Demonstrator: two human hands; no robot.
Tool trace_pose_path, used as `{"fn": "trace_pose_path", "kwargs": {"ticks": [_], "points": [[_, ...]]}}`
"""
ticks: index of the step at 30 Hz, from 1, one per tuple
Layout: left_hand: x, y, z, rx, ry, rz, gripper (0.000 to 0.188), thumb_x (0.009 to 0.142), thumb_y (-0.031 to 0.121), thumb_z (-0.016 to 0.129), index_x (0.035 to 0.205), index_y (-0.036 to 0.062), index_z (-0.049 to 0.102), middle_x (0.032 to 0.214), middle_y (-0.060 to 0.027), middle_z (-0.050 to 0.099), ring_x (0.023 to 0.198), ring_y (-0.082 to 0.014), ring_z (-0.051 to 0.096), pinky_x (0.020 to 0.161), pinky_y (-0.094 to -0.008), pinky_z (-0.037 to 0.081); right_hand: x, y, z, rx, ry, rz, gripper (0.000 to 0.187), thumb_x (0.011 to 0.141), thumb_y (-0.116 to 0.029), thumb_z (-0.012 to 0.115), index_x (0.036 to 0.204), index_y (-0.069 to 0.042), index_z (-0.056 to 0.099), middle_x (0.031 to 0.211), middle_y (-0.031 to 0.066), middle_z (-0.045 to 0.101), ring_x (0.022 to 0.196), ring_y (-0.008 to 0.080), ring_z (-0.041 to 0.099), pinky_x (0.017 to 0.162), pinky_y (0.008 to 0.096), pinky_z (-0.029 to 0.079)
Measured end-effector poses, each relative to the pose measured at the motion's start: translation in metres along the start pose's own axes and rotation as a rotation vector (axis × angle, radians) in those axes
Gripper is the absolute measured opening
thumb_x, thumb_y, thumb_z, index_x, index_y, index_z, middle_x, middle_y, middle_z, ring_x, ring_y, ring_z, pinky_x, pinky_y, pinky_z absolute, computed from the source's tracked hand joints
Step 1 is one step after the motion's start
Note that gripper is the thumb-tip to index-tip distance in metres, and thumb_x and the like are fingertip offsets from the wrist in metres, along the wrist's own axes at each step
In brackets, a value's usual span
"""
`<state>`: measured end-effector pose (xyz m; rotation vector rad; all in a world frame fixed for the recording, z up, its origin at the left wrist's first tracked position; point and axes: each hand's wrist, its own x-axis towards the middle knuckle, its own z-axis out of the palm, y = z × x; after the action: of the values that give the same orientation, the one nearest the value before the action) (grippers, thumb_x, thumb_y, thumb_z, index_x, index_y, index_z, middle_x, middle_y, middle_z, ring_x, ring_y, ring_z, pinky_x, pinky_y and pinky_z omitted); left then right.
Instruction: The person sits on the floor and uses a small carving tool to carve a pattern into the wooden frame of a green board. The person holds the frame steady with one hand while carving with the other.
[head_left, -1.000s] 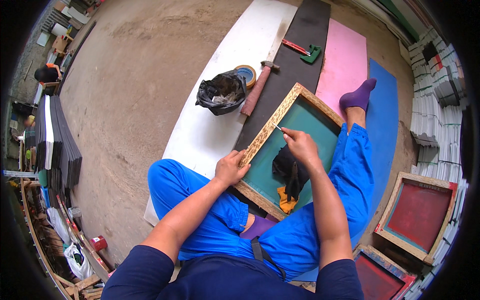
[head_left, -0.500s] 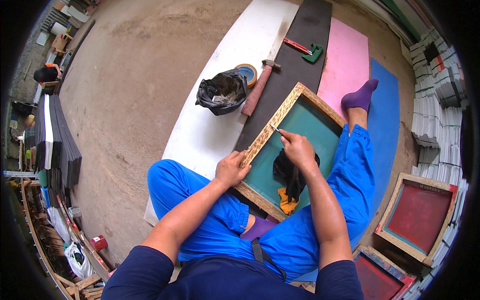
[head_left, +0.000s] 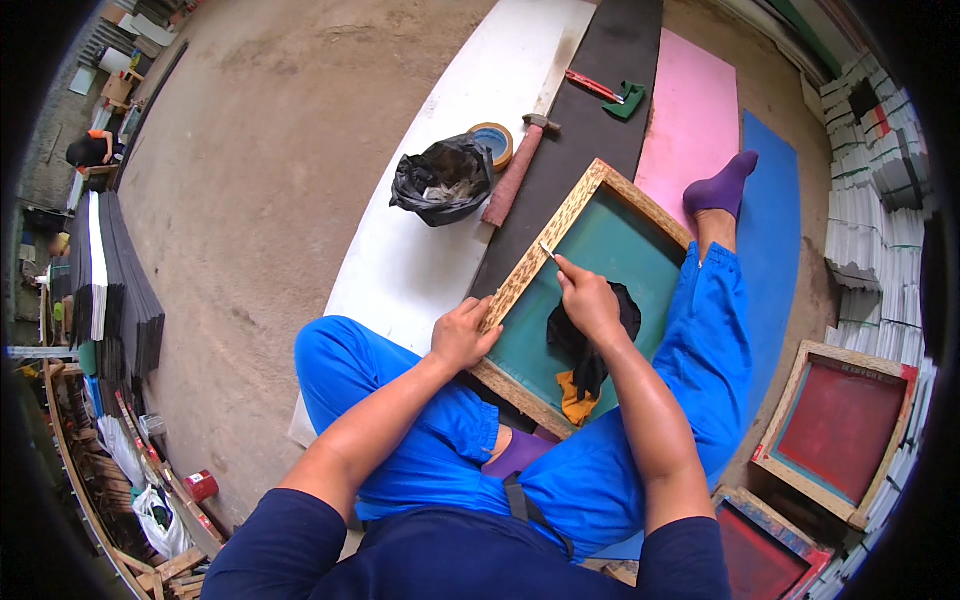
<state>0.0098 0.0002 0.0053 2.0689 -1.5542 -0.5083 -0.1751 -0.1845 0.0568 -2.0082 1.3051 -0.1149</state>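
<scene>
Across my legs lies a wooden screen-printing frame (head_left: 577, 208) with green mesh (head_left: 618, 240), tilted so one corner points away. My left hand (head_left: 463, 335) is closed on the frame's left bar near its lower corner. In my right hand (head_left: 590, 308) is a small slim tool (head_left: 547, 250) with a light metallic tip; its handle is hidden in the fingers. The tip rests at the inner edge of the speckled left bar. Under my right wrist, a black cloth (head_left: 566, 330) and a yellow cloth (head_left: 577, 400) lie on the mesh.
Beyond the frame are a hammer (head_left: 515, 180), a tape roll (head_left: 492, 143), a black plastic bag (head_left: 440, 185), a red cutter (head_left: 592, 84) and a green piece (head_left: 624, 100). Coloured sheets lie beneath. Red-mesh frames (head_left: 838, 430) and stacked white bundles (head_left: 862, 240) stand at right.
My right hand has shifted slightly left and toward me, the tool tip staying on the left bar. My left hand keeps its hold. The view has moved a little.
</scene>
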Motion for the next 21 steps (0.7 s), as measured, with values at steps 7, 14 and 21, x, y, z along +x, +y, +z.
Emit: {"fn": "trace_pose_path", "kwargs": {"ticks": [7, 14, 21], "points": [[0.001, -0.001, 0.001, 0.004, 0.002, -0.002, 0.055, 0.088, 0.036, 0.078, 0.133, 0.0063, 0.069, 0.107, -0.0110, 0.070, 0.091, -0.0337, 0.072, 0.080, -0.0434, 0.059, 0.022, 0.036, 0.011, 0.825, -0.325, 0.335, 0.041, 0.107, -0.033, 0.064, 0.146, -0.020, 0.066, 0.069, 0.0033, 0.064, 0.050, 0.0129, 0.055, 0.048, 0.0311, 0.044], [0.001, -0.002, 0.003, -0.004, -0.013, -0.019, 0.056, 0.087, 0.037, 0.078, 0.133, 0.0068, 0.069, 0.108, -0.0109, 0.071, 0.092, -0.0331, 0.072, 0.081, -0.0433, 0.059, 0.018, 0.019, 0.000, 0.782, -0.320, 0.421, 0.040, 0.108, -0.034, 0.061, 0.144, -0.019, 0.067, 0.082, 0.0050, 0.067, 0.065, 0.0156, 0.061, 0.058, 0.0328, 0.049], [0.000, -0.001, 0.004, -0.006, 0.013, 0.004, 0.055, 0.087, 0.036, 0.079, 0.131, 0.0058, 0.070, 0.107, -0.0117, 0.071, 0.091, -0.0335, 0.072, 0.080, -0.0429, 0.059, 0.008, 0.021, 0.005, 0.100, 0.033, -0.022, 0.037, 0.103, -0.033, 0.061, 0.137, -0.022, 0.071, 0.120, 0.0217, 0.074, 0.110, 0.0424, 0.072, 0.096, 0.0499, 0.056]]}}
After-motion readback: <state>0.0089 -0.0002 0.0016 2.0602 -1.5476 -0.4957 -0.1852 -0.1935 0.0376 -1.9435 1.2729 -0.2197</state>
